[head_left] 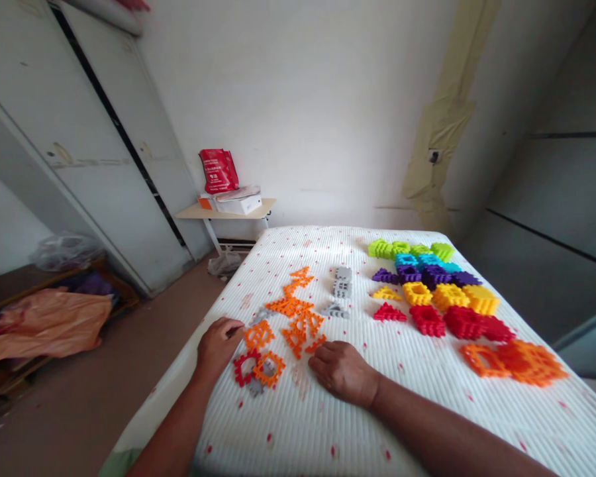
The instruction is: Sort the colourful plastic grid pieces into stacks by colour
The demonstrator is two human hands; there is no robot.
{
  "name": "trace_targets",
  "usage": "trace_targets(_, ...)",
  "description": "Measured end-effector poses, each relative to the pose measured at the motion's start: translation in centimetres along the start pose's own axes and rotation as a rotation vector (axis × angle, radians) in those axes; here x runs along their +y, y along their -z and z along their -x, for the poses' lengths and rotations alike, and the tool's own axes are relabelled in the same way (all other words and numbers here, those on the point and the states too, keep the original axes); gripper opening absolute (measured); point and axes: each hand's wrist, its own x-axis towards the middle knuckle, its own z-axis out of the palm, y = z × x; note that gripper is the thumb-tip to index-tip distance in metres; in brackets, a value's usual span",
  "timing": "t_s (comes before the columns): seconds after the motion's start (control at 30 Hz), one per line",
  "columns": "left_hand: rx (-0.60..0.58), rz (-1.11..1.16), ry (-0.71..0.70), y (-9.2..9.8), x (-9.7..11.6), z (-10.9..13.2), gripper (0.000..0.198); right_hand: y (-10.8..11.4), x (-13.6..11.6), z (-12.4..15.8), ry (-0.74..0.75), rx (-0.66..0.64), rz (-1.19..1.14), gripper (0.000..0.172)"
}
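- At the far left, an orange plastic bag (54,324) lies on a low stand, with a pale wardrobe (99,132) beyond it.
- Next, by the wall, a small table (186,212) carries a red bag (218,171) and a white box (238,204).
- The left hand (220,346) rests at the near left edge of the bed (402,424), its fingers curled together; whether it pinches anything cannot be told.
- Just right of the left hand lies an orange square tile (259,335); nearer the body, a red frame tile (239,375) and an orange frame tile (279,372) overlap above a grey piece (255,389).
- Between the hands and stretching away from them, orange triangle pieces (292,305) lie in a loose cluster.
- The right hand (345,372) is palm down with bent fingers, their tips beside a small orange piece (316,342) at the cluster's right edge; a grip on it cannot be made out.
- Beyond the right hand stand grey pieces (342,281).
- Farther right, well apart from both hands, lime, blue, purple, yellow, red and orange stacks (464,323) form rows.
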Motion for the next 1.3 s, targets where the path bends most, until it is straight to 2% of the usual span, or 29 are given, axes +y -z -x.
trace_targets(0.27, 0.009, -0.018, -0.012, -0.1, 0.2, 0.1, 0.021, 0.3, 0.1, 0.1, 0.006, -0.022, -0.058, 0.020)
trace_targets(0.43, 0.008, -0.025, 0.056, -0.4, 0.6, -0.5, 0.033, 0.3, 0.1, 0.1, -0.002, -0.029, -0.098, 0.020)
trace_targets(0.63, -0.099, -0.099, 0.241, -1.5, 1.8, -2.2, 0.030, 0.3, 0.2, 0.2, -0.014, -0.023, -0.111, 0.021)
trace_targets(0.83, -0.176, -0.026, 0.265, -1.8, 1.2, -3.6, 0.022, 0.5, 0.1, 0.2, -0.010, -0.001, -0.103, 0.024)
trace_targets(1.1, -0.109, 0.083, 0.210, -0.5, 1.2, -2.5, 0.032, 0.6, 0.3, 0.7, 0.030, 0.011, -0.054, 0.023)
trace_targets(1.3, -0.009, 0.164, 0.215, 0.6, 1.5, -2.0, 0.033, 2.3, 1.1, 3.5, 0.084, -0.013, -0.034, 0.021)
